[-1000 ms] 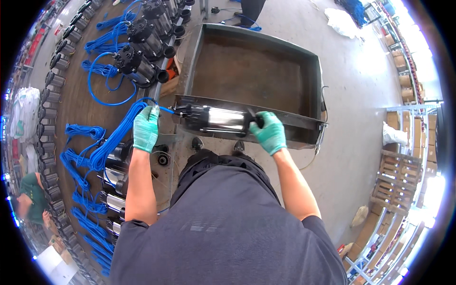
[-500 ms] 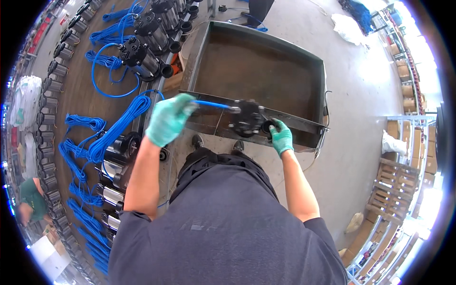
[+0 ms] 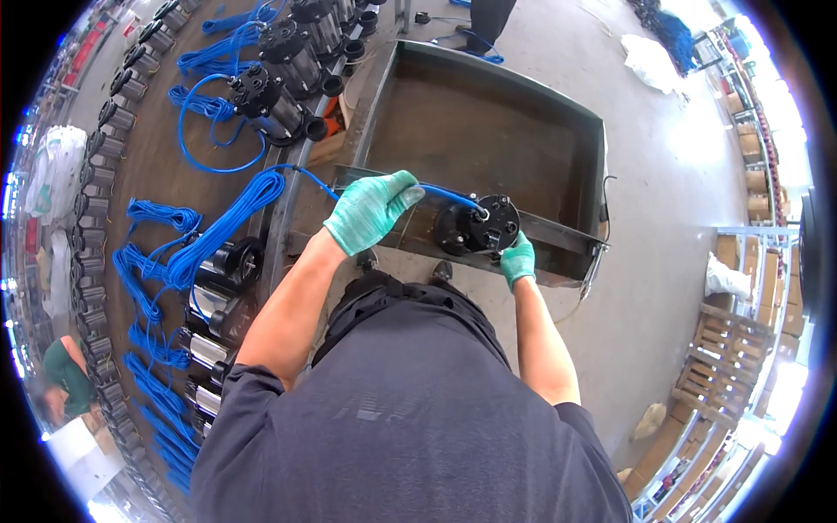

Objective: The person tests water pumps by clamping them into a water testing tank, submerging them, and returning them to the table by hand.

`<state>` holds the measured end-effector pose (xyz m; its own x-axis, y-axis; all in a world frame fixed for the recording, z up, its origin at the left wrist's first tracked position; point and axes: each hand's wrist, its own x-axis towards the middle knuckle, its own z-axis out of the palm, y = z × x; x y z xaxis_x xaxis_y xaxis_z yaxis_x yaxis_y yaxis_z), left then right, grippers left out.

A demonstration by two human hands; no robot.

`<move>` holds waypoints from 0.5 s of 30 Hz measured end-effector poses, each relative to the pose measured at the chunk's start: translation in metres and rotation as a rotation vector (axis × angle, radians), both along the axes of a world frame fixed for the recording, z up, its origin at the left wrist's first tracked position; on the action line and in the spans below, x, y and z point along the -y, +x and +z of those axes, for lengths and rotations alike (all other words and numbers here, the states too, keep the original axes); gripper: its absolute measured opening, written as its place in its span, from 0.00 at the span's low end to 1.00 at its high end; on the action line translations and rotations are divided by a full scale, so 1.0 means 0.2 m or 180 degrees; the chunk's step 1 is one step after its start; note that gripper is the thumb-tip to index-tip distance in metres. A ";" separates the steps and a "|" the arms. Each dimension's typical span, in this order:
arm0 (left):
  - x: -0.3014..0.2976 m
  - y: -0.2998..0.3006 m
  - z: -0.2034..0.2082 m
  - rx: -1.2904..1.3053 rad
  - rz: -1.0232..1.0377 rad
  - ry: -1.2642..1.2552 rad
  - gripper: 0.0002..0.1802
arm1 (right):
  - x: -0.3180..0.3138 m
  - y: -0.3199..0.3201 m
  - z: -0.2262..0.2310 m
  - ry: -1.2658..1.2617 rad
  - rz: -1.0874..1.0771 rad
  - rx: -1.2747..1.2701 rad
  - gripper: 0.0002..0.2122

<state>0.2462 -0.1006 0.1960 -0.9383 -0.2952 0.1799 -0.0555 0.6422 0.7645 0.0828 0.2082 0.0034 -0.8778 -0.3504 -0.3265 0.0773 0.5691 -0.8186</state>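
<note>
A submersible pump with a black round top is over the near edge of a metal tank, its top turned up toward me. My left hand, in a green glove, is closed round the blue cable that runs from the pump's top. On the pump's right side, my gloved right hand grips it low down; its fingers are partly hidden. To the left the cable leads on to a blue cable coil on the bench.
Brownish liquid appears to lie in the tank. Several upright pumps line the bench on the left, with more pumps lying nearer me. A wooden pallet and shelves stand at right. Another person is at far left.
The pump's top has turned up toward me and shifted slightly right. My left hand has moved right along the cable, closer to the pump. My right hand stays at the pump's side.
</note>
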 end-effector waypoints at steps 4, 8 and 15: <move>0.01 0.05 -0.02 -0.0207 -0.0055 -0.0150 0.13 | 0.04 -0.03 0.04 0.0278 0.0231 0.0263 0.13; 0.07 0.17 0.05 0.0206 0.0036 -0.0261 0.19 | 0.08 -0.06 0.15 -0.0202 0.0417 0.0584 0.14; 0.74 0.77 -0.02 0.1890 0.1665 -0.1253 0.32 | 0.28 -0.11 0.29 -0.0107 0.2101 -0.2459 0.10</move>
